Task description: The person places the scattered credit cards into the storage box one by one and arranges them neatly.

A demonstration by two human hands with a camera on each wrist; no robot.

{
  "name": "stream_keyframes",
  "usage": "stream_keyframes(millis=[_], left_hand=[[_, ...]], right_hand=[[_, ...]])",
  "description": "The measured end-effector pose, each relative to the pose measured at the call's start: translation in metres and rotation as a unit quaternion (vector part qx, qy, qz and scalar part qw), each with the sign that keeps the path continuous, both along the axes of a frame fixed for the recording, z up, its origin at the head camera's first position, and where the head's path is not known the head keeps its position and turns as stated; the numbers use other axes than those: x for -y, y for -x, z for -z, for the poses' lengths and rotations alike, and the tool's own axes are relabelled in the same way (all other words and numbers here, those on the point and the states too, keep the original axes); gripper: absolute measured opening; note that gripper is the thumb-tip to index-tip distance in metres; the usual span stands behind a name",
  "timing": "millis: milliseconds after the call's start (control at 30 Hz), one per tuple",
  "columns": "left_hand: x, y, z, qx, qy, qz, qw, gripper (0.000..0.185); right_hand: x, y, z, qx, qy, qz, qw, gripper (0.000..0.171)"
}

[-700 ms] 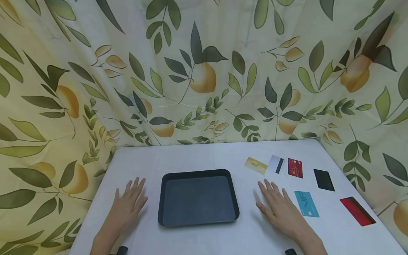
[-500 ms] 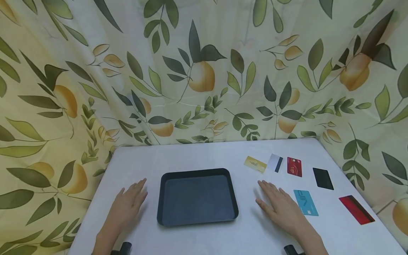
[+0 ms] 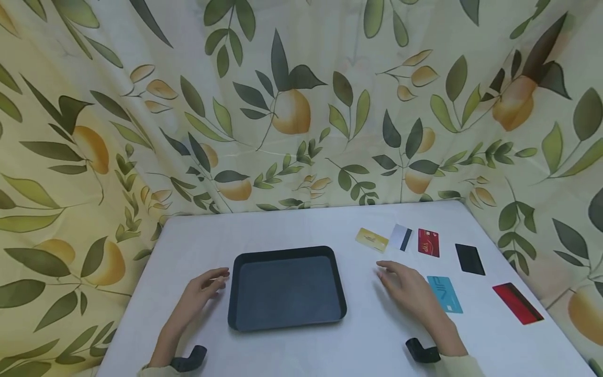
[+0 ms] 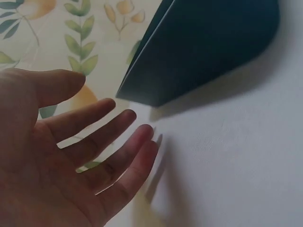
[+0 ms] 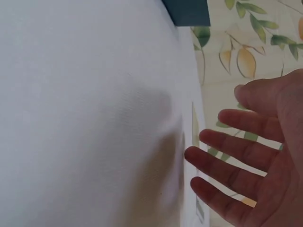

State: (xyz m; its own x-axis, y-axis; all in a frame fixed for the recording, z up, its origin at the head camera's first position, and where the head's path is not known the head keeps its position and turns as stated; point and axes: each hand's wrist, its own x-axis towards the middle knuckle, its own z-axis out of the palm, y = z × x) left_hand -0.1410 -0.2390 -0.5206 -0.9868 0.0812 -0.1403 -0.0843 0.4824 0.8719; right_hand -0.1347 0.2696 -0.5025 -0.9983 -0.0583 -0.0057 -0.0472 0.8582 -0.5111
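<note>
Nearest the camera, both forearms enter from the bottom edge, each with a dark wrist strap. Left hand (image 3: 200,293) is raised just off the white table (image 3: 292,356), fingers spread and relaxed, holding nothing; its fingertips (image 4: 142,132) sit close to the near-left corner of the tray (image 3: 286,288), apparently not touching it, though the wrist view is too blurred to be sure. Right hand (image 3: 410,290) is likewise lifted, fingers loosely spread, gripping nothing; it hangs to the right of the tray, with the blue card (image 3: 445,294) just beside it on the outer side. The tray is dark, rectangular with rounded corners, lies flat at table centre between the two hands, and its well holds nothing visible. Further right, a red-and-black card (image 3: 517,303) lies near the table's right edge. Beyond the right hand, a row of cards runs left to right: yellow card (image 3: 372,240), white card (image 3: 401,237) with a dark stripe, red card (image 3: 428,242), black card (image 3: 469,259). Farthest back, a leaf-and-fruit print curtain (image 3: 301,104) closes off the table on three sides.
</note>
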Motion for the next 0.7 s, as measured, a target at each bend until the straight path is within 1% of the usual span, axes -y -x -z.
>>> stream_keyframes(millis=[100, 233, 400, 533, 700], left_hand=[[-0.001, 0.003, 0.002, 0.026, -0.048, 0.003, 0.9985, 0.046], [-0.003, 0.004, 0.005, 0.036, -0.064, -0.001, 0.9973, 0.05], [-0.007, 0.004, 0.008, 0.033, -0.065, -0.01, 0.9973, 0.05], [-0.012, 0.003, 0.011, 0.029, -0.056, -0.019, 0.9979, 0.047], [-0.016, 0.002, 0.01, 0.031, -0.046, -0.032, 0.998, 0.044]], right_hand=[[0.001, 0.01, 0.0, 0.014, 0.016, -0.002, 1.0, 0.041], [0.0, 0.022, 0.0, 0.021, 0.025, -0.008, 0.999, 0.042], [-0.002, 0.038, 0.003, 0.029, 0.034, -0.006, 0.999, 0.047], [-0.004, 0.047, 0.004, 0.033, 0.027, 0.002, 0.999, 0.051], [-0.006, 0.058, 0.009, 0.035, 0.024, 0.01, 0.999, 0.056]])
